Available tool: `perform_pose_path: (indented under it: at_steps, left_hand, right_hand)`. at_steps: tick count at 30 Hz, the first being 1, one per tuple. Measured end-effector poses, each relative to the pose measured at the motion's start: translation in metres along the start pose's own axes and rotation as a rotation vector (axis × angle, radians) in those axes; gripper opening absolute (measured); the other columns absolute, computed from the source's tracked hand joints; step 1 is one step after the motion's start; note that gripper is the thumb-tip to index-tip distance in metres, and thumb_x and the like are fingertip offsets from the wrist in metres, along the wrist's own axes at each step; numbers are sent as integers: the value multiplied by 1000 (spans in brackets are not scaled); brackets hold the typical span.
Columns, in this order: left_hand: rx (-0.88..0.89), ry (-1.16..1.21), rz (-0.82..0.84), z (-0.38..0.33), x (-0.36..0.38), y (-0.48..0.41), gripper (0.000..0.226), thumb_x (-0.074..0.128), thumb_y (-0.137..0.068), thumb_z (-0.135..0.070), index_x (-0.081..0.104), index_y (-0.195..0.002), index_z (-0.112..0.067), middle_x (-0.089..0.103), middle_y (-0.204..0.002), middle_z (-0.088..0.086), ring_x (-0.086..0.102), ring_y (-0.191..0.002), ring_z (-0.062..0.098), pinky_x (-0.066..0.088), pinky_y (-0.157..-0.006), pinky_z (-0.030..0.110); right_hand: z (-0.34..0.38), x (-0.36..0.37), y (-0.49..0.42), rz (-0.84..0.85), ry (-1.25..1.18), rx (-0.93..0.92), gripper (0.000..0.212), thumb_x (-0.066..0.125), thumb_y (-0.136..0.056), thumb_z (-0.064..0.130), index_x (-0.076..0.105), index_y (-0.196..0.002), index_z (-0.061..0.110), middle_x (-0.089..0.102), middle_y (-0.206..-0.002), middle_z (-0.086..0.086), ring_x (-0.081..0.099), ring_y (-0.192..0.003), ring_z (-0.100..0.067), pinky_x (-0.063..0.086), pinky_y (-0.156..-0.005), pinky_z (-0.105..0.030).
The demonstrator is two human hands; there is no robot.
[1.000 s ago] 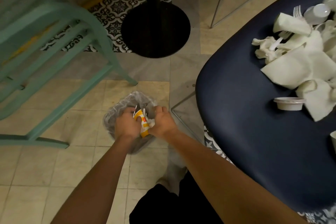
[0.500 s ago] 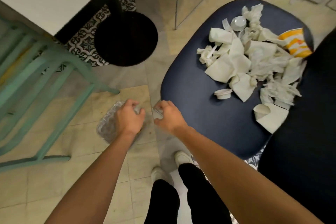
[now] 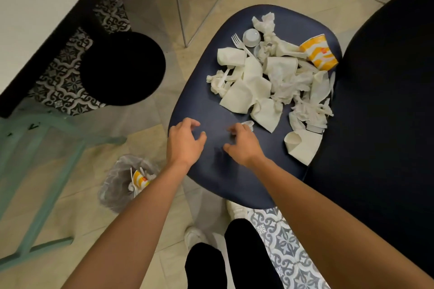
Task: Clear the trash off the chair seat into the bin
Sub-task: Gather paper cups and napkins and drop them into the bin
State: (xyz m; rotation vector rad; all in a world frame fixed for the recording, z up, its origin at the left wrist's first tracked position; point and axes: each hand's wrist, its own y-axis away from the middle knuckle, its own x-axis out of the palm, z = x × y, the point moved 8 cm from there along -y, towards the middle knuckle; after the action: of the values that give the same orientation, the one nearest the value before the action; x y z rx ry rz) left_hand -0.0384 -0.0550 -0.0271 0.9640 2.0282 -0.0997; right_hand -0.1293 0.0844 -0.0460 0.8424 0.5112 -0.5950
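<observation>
Now both hands, left hand [image 3: 185, 142] and right hand [image 3: 243, 144], hover empty with fingers spread over the navy chair seat [image 3: 202, 101] near crumpled napkins [image 3: 246, 91].

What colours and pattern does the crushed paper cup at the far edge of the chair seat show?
Yellow-orange and white wavy stripes on the crushed paper cup; head view.

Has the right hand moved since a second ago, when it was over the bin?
Yes. The right hand has left the bin and now hovers open over the chair seat, near the trash pile.
</observation>
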Motion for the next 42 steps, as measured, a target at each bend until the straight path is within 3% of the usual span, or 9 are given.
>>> perform_pose_path:
  at_steps: [7, 14, 22, 25, 31, 36, 42]
  left_hand:
    - [117, -152, 163, -43, 44, -13, 38, 63, -86, -29, 52, -121, -19, 56, -122, 1, 44, -117, 22, 43, -89, 33]
    - [262, -283, 325, -78, 97, -21, 51, 63, -84, -33, 44, -131, -24, 51, -126, 1, 44, -116, 23, 43, -93, 36]
    - [239, -317, 528, -78, 139, -24, 53, 64, -84, -36, 40, -132, -30, 44, -126, 0, 43, -116, 23, 45, -80, 36]
    - [215, -335, 532, -74, 142, -26, 43, 62, -84, -27, 44, -122, -26, 44, -123, 0, 42, -112, 23, 44, -76, 35]
    - [132, -202, 471, -73, 129, -37, 31, 59, -83, -17, 45, -111, -18, 51, -115, 0, 48, -103, 22, 46, -77, 34]
    - [62, -99, 430, -71, 119, -42, 35, 61, -79, -18, 45, -111, -21, 48, -117, -6, 51, -92, 19, 47, -71, 34]
    - [40, -75, 417, -71, 115, -42, 38, 64, -74, -18, 49, -109, -25, 50, -108, -9, 54, -91, 18, 51, -75, 36]
  right_hand:
    - [-29, -39, -13, -216, 27, 69, 39, 60, -86, 21, 50, -123, 12, 44, -127, -6, 41, -121, -23, 43, -95, -33]
    - [-56, -65, -36, -274, 16, 143, 40, 58, -87, 22, 49, -125, 11, 43, -129, -8, 37, -125, -24, 38, -97, -34]
    - [-64, -78, -66, -271, 95, 162, 62, 65, -83, 26, 37, -136, 11, 34, -140, -8, 33, -131, -26, 36, -102, -37]
    - [-67, -73, -75, -177, 190, 162, 69, 70, -79, 28, 34, -136, 12, 33, -141, -6, 32, -131, -27, 36, -100, -37]
    - [-76, -67, -79, -56, 350, 150, 84, 68, -76, 9, 21, -145, 19, 13, -156, -6, 22, -139, -30, 31, -108, -41]
    - [-80, -71, -81, -92, 406, 168, 76, 77, -70, 22, 33, -132, 21, 32, -142, -5, 37, -124, -29, 37, -96, -38]
    - [-82, -71, -83, -61, 413, 199, 105, 80, -66, 41, 15, -146, 18, 28, -143, -7, 30, -132, -29, 33, -104, -42]
